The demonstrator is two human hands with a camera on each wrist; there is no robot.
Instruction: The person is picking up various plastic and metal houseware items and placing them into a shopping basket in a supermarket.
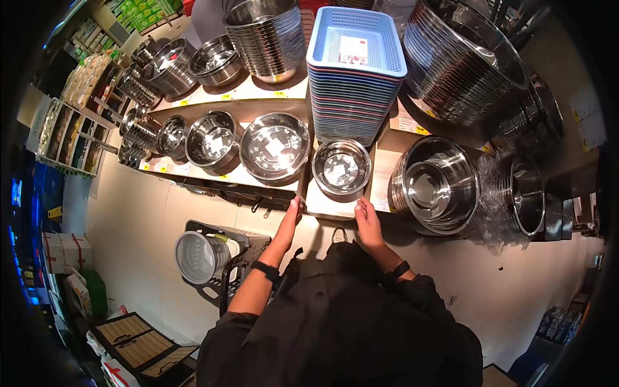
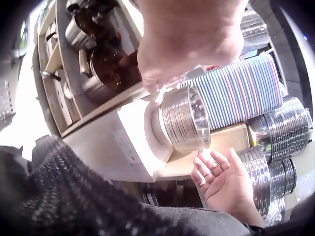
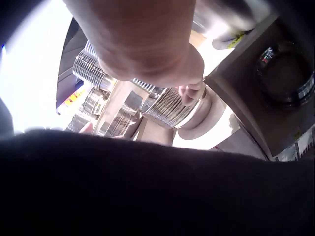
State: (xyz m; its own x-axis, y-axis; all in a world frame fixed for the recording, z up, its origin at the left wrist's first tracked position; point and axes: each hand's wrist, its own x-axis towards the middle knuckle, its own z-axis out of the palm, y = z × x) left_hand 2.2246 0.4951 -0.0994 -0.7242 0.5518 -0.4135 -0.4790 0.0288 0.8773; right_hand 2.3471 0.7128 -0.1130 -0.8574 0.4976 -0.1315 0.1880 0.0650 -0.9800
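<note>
A stack of small steel bowls [image 1: 342, 166] stands at the front of the shelf, a white label inside the top one. My left hand [image 1: 288, 222] is held just in front of the shelf edge, left of this stack, fingers extended. On the other side is my right hand [image 1: 369, 224], its fingers loosely bent and nothing in its grasp. In the left wrist view the bowl stack [image 2: 183, 120] shows side-on between the left hand [image 2: 192, 39] and the open right palm [image 2: 226, 184]. The right wrist view has the right hand [image 3: 152, 54] overlapping the stack [image 3: 172, 108].
Behind the bowls rises a tall stack of blue plastic baskets [image 1: 356, 48]. Wider steel basins [image 1: 275, 147] line the shelf to the left, and large steel pots [image 1: 435, 184] stand on the right. A dark shopping basket [image 1: 248, 245] holding a grey colander [image 1: 201, 257] is by my left side.
</note>
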